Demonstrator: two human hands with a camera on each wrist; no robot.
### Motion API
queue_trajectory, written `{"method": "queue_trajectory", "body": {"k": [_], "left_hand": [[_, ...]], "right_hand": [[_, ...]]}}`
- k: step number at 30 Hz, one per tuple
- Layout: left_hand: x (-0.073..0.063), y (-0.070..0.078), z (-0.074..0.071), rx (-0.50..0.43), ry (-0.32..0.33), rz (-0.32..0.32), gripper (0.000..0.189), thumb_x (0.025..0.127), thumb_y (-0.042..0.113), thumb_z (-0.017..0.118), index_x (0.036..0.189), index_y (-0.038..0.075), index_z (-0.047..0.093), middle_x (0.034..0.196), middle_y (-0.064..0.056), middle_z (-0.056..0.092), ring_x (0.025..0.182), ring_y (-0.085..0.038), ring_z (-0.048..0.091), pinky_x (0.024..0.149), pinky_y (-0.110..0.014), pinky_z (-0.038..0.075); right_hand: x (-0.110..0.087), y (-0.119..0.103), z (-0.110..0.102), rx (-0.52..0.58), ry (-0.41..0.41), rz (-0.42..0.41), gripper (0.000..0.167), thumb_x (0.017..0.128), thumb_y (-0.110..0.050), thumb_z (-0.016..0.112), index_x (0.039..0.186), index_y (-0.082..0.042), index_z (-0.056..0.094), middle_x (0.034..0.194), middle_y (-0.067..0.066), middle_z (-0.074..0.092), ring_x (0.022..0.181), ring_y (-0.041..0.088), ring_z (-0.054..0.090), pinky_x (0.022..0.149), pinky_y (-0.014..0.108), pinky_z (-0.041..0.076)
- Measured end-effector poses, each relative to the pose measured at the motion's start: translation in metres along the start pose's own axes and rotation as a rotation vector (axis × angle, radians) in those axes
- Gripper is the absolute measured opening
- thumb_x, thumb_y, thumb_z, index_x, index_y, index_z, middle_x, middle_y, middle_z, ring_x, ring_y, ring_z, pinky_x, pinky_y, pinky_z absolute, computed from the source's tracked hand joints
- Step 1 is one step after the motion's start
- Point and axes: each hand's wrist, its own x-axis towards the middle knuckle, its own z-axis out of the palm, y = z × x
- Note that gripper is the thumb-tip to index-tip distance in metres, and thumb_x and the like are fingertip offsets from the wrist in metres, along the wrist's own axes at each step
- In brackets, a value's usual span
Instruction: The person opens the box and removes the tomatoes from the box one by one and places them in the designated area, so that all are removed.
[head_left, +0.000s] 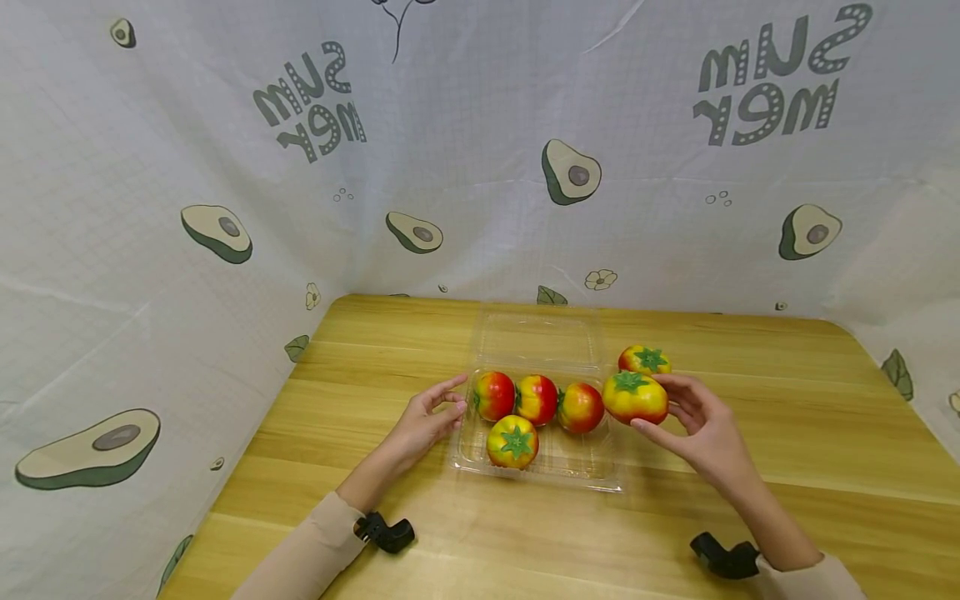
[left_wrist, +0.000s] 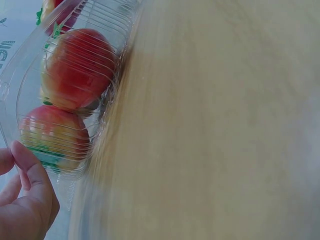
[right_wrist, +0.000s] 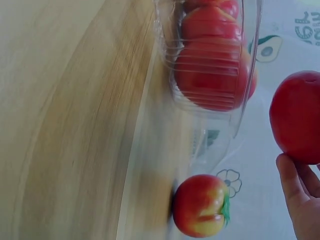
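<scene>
Holding one red-and-yellow fruit [head_left: 636,408]: right hand [head_left: 712,433], thumb and fingers curled about it, parted to its width; fruit raised at the box's right end, green leafy top showing in the head view.

Pinching the rim at the left end of the clear plastic box [head_left: 540,481]: left hand [head_left: 422,429], thumb and forefinger nearly together.

Box contents, four fruit: three in a row along the back, namely left fruit [head_left: 495,396], middle fruit [head_left: 538,400] and right fruit [head_left: 582,408]; one front fruit [head_left: 513,442] at front left, leafy top up. Clear lid [head_left: 540,337], laid open behind the box.

Loose fruit [head_left: 645,358], one, on the table, behind the held one, beyond the box's right end.

Table [head_left: 360,375], wood-grained. Curtain [head_left: 465,108], pale, printed with avocados and lettering, behind.
</scene>
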Motion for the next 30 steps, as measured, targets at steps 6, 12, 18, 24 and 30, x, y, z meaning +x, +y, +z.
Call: {"method": "queue_trajectory", "body": {"k": [6, 12, 18, 24, 30], "left_hand": [[0.000, 0.000, 0.000, -0.002, -0.003, 0.002, 0.052, 0.100, 0.003, 0.058, 0.150, 0.005, 0.043, 0.110, -0.009, 0.052, 0.079, -0.011, 0.055, 0.070, -0.016, 0.051], [0.000, 0.000, 0.000, -0.005, -0.001, -0.003, 0.052, 0.100, 0.003, 0.058, 0.150, 0.005, 0.044, 0.110, -0.009, 0.052, 0.079, -0.011, 0.055, 0.069, -0.016, 0.051], [0.001, 0.000, 0.000, -0.004, 0.000, -0.007, 0.052, 0.100, 0.003, 0.058, 0.150, 0.006, 0.044, 0.110, -0.009, 0.051, 0.079, -0.011, 0.055, 0.069, -0.016, 0.051], [0.001, 0.000, 0.000, -0.005, -0.001, -0.002, 0.052, 0.100, 0.002, 0.058, 0.150, 0.005, 0.044, 0.109, -0.009, 0.051, 0.078, -0.011, 0.055, 0.069, -0.016, 0.050], [0.000, 0.000, 0.000, -0.012, -0.005, 0.001, 0.052, 0.100, 0.002, 0.058, 0.150, 0.005, 0.043, 0.109, -0.009, 0.051, 0.078, -0.011, 0.054, 0.068, -0.015, 0.050]], "right_hand": [[0.000, 0.003, -0.006, -0.013, 0.034, 0.022, 0.060, 0.074, 0.016, 0.080, 0.128, 0.005, 0.055, 0.124, 0.004, 0.057, 0.110, -0.002, 0.057, 0.089, 0.011, 0.047], [-0.001, 0.005, -0.014, -0.059, 0.038, 0.041, 0.058, 0.077, 0.011, 0.080, 0.128, 0.005, 0.054, 0.126, 0.006, 0.056, 0.111, -0.005, 0.055, 0.090, 0.009, 0.045], [-0.001, 0.010, -0.020, -0.090, 0.038, 0.037, 0.058, 0.078, 0.010, 0.080, 0.128, 0.010, 0.050, 0.122, -0.011, 0.054, 0.110, -0.006, 0.055, 0.089, 0.008, 0.045], [-0.001, 0.016, -0.026, -0.090, 0.054, 0.034, 0.057, 0.077, 0.011, 0.080, 0.128, 0.008, 0.052, 0.122, -0.012, 0.055, 0.109, -0.005, 0.056, 0.088, 0.009, 0.046], [-0.001, 0.023, -0.032, -0.076, 0.062, 0.066, 0.057, 0.079, 0.010, 0.079, 0.131, 0.001, 0.057, 0.123, -0.011, 0.056, 0.109, -0.006, 0.057, 0.087, 0.008, 0.046]]}}
